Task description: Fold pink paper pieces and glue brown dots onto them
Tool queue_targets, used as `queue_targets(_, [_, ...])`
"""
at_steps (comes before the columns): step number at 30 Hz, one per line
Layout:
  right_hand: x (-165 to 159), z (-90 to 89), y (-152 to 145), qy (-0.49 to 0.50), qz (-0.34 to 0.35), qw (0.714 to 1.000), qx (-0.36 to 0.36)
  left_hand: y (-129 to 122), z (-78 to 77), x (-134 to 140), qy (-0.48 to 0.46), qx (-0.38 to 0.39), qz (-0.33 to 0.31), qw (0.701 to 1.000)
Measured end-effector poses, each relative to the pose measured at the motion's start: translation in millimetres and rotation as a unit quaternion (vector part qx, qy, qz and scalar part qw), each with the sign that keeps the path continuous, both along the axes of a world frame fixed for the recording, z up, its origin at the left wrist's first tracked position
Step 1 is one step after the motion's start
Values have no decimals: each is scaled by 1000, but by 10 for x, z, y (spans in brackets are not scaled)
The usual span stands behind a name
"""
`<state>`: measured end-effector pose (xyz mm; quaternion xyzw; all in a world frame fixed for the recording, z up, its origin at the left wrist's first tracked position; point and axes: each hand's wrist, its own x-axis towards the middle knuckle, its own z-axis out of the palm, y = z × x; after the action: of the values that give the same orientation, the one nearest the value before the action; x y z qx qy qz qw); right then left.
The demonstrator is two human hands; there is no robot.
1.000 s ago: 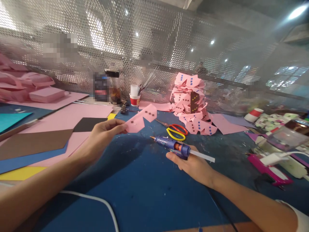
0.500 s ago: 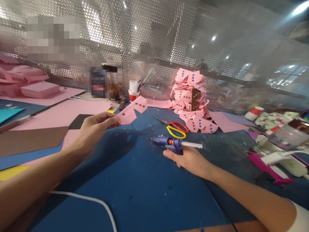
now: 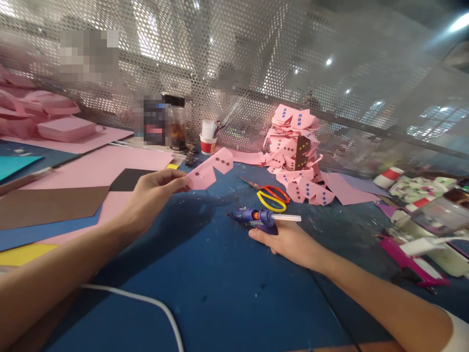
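Between the thumb and fingers of my left hand (image 3: pixel 159 195) is one end of a pink paper cutout (image 3: pixel 205 176), notched along its edge and marked with small brown squares. It is raised above the blue tabletop (image 3: pixel 220 283). My right hand (image 3: pixel 289 244) grips a blue hot glue gun (image 3: pixel 252 216) whose nozzle points left; a clear glue stick pokes out of its back end. Scissors (image 3: pixel 273 198) with one red and one yellow handle lie just beyond the gun. Farther back stands a pile of similar pink cutouts (image 3: pixel 293 146) with blue, brown and yellow squares.
Coloured sheets, including a brown sheet (image 3: pixel 54 205), overlap at left. A red-and-white paper cup (image 3: pixel 208 144) and a dark-lidded jar (image 3: pixel 178 127) stand by the perforated metal screen (image 3: pixel 176 54). A magenta tool (image 3: pixel 410 261) lies at right. A white cable (image 3: pixel 146 300) crosses the front.
The view has shifted slightly, so most things sit a little farther right. Both hands keep their holds on the pink cutout and the glue gun, which hardly move.
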<state>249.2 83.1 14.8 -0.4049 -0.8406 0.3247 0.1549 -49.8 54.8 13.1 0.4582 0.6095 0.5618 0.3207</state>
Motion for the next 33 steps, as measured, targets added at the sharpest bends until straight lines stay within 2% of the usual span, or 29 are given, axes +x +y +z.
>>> queue_targets(8, [-35,-17,12,-17,-14,1000,21,-12,12,9,18,1,-1,1000])
queue_targets(16, [-29,22,-25,-20,-40,998,-44,-23,50,48,13,-2,-2,1000])
queue_targets(22, [28,43,-110,-25,-70,996,-40,-42,41,50,31,-12,-16,999])
queue_targets(27, [5,131,-212,32,-32,998,40,-96,33,90,64,-2,-65,996])
queue_targets(30, [19,105,-225,60,0,990,124,-133,39,137,112,11,-87,990])
queue_targets(33, [61,36,-207,73,53,971,222,-161,40,183,135,11,-108,985])
